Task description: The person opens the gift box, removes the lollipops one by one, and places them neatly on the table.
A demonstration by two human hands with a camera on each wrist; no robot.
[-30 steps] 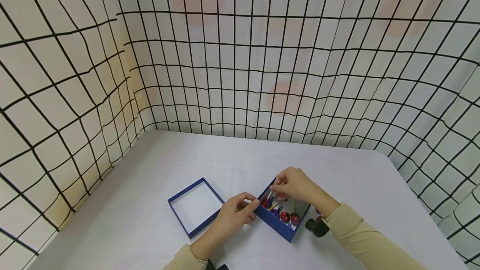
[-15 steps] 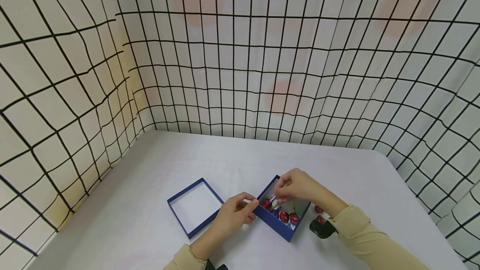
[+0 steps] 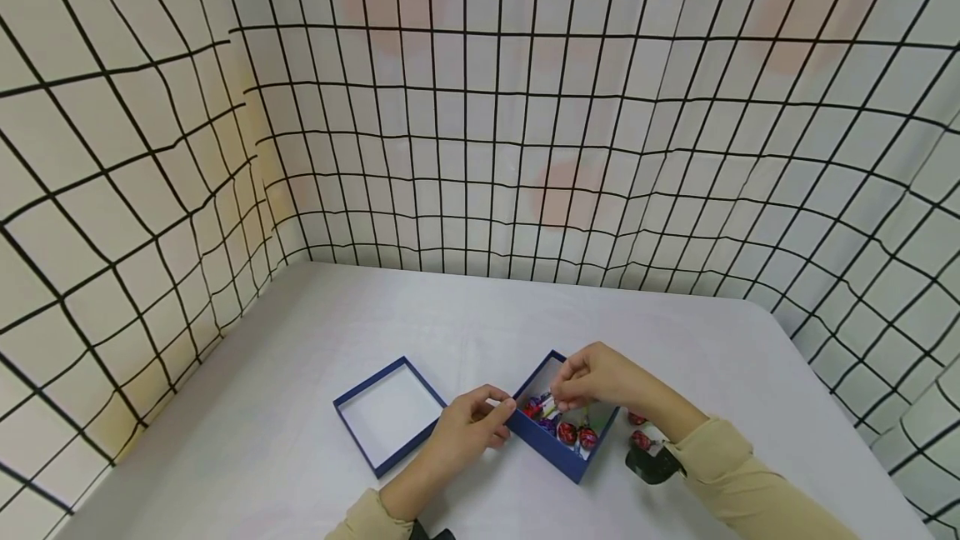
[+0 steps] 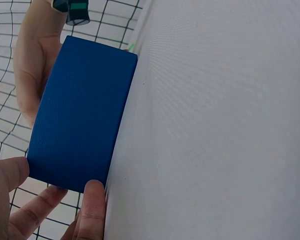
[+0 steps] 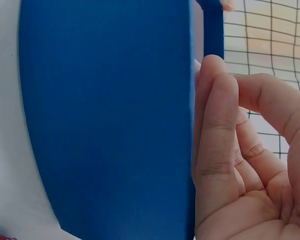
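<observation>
A blue box [image 3: 551,447] with several wrapped lollipops inside stands on the white table. At its left corner my left hand [image 3: 463,427] holds it, thumb by the rim and fingers at the wall, as the left wrist view shows on the blue side [image 4: 82,110]. My right hand [image 3: 600,375] reaches over the rim, thumb and fingertips pinched together on the white stick [image 5: 197,65] of a lollipop low in the box. Two red lollipops [image 3: 567,434] lie near the front corner, with purple wrappers [image 3: 549,423] beside them. The box wall hides part of the right hand's fingertips in the right wrist view.
Left of the box lies a shallow blue lid [image 3: 405,453], its white inside facing up. More red lollipops [image 3: 640,440] rest on the table right of the box, partly behind the right wrist's black camera [image 3: 654,465]. Black netting [image 3: 465,140] over white cloth surrounds the table.
My right hand has shifted slightly right and lower within the box, its fingers still pinched. More of the red lollipops outside the box shows. My left hand stays at the corner.
</observation>
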